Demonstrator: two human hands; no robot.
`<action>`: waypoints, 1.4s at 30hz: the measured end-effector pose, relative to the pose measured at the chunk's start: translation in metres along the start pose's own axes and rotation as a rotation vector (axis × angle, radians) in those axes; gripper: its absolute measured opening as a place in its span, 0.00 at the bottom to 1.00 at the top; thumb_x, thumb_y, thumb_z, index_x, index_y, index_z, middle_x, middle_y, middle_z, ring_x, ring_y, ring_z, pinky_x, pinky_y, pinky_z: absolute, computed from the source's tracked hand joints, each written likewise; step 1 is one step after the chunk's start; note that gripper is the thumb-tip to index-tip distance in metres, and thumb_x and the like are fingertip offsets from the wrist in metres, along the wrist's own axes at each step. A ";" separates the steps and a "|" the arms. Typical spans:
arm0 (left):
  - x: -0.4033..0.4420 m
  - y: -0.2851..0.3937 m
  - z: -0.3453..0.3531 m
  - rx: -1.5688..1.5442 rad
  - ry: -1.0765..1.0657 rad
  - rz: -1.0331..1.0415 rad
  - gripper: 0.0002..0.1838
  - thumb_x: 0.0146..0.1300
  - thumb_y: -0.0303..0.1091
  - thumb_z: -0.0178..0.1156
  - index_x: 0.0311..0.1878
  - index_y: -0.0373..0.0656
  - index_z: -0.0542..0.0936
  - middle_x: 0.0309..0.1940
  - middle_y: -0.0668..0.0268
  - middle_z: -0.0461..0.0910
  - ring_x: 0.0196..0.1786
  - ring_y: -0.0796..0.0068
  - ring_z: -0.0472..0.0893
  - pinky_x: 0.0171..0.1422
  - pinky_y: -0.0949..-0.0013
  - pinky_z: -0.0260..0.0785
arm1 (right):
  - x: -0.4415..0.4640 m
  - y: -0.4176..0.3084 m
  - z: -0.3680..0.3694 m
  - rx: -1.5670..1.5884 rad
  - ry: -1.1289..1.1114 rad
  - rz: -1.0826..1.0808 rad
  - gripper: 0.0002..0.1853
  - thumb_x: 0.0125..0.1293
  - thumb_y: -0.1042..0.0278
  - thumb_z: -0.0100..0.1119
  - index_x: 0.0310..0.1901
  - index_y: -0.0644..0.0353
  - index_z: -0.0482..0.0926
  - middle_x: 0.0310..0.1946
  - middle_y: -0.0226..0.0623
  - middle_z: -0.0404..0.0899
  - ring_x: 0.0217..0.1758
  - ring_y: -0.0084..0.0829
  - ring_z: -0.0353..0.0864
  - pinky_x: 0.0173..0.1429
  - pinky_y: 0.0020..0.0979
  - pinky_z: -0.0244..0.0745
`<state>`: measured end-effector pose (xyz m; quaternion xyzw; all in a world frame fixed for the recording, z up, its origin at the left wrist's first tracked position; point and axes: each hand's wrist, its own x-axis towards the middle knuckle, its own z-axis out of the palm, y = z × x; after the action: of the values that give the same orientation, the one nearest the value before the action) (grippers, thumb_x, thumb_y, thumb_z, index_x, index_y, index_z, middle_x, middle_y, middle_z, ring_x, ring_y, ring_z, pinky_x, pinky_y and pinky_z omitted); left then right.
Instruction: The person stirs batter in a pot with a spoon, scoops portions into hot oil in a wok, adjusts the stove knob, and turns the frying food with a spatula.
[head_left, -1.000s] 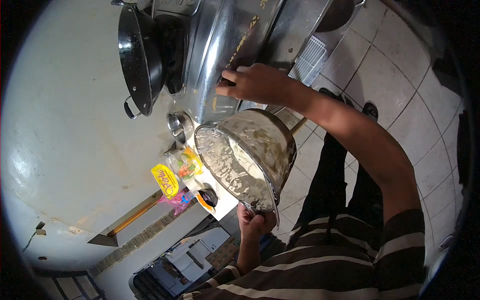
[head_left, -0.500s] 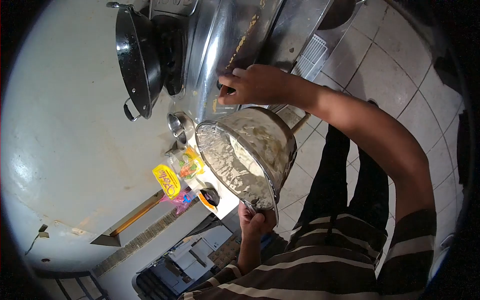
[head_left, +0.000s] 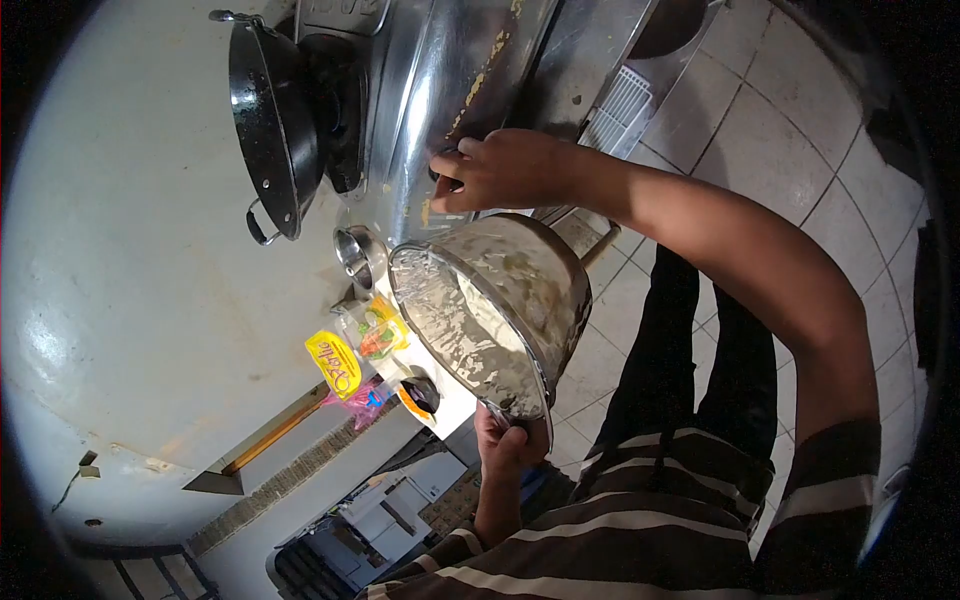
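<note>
A large metal pot [head_left: 530, 270] is tilted with its mouth facing lower left; pale, streaky residue coats its inner wall and outside. At the lower end of its rim, my left hand [head_left: 508, 448] is closed, thumb over the edge. My right hand [head_left: 480, 175] is above the pot in view, over the shiny metal surface [head_left: 415, 120]. Its fingers curl round something small and dark, too hidden to identify. A bar-like handle [head_left: 603, 245] sticks out on the pot's far side.
A black wok [head_left: 270, 130] sits on a burner at the upper left. Beside the pot are a small metal bowl [head_left: 358, 255], a yellow packet [head_left: 333, 364], a clear bag [head_left: 375, 330] and a pink bag [head_left: 355, 402]. A white wire rack [head_left: 618, 110] lies near the tiled floor [head_left: 790, 150].
My right forearm and elbow have shifted slightly outward to the right, while its fingers stay at nearly the same spot. The pot and my left hand have barely moved.
</note>
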<state>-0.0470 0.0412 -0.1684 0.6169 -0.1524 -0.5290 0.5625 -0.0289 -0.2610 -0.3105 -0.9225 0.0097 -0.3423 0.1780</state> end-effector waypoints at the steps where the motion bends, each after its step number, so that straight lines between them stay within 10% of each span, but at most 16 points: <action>1: 0.000 0.000 0.001 0.001 0.000 -0.002 0.34 0.66 0.42 0.64 0.67 0.40 0.58 0.10 0.72 0.64 0.09 0.77 0.65 0.12 0.72 0.55 | 0.000 0.000 0.000 -0.008 -0.007 0.001 0.18 0.67 0.65 0.54 0.58 0.38 0.72 0.50 0.40 0.73 0.44 0.40 0.86 0.37 0.32 0.86; 32: -0.006 -0.006 0.016 -0.051 0.086 -0.023 0.34 0.64 0.40 0.64 0.65 0.30 0.60 0.18 0.66 0.71 0.11 0.80 0.64 0.16 0.73 0.53 | 0.004 0.004 -0.003 -0.040 -0.017 -0.062 0.13 0.65 0.69 0.54 0.51 0.49 0.72 0.45 0.42 0.75 0.36 0.42 0.87 0.31 0.31 0.87; 39: -0.008 0.018 0.023 -0.110 0.058 -0.026 0.30 0.66 0.35 0.61 0.66 0.35 0.60 0.15 0.68 0.67 0.11 0.80 0.63 0.15 0.74 0.52 | -0.019 -0.021 -0.043 0.202 0.045 0.396 0.21 0.70 0.54 0.55 0.60 0.52 0.71 0.55 0.50 0.72 0.50 0.45 0.83 0.49 0.42 0.83; 42: -0.018 0.050 0.008 -0.162 0.084 -0.029 0.25 0.66 0.30 0.61 0.63 0.39 0.63 0.15 0.69 0.66 0.12 0.82 0.63 0.15 0.75 0.52 | -0.036 -0.043 -0.109 0.417 -0.108 0.911 0.20 0.69 0.60 0.59 0.59 0.58 0.71 0.55 0.49 0.74 0.54 0.50 0.79 0.54 0.46 0.76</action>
<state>-0.0398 0.0350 -0.1155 0.5931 -0.0766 -0.5213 0.6088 -0.1300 -0.2508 -0.2422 -0.7859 0.3334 -0.1762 0.4900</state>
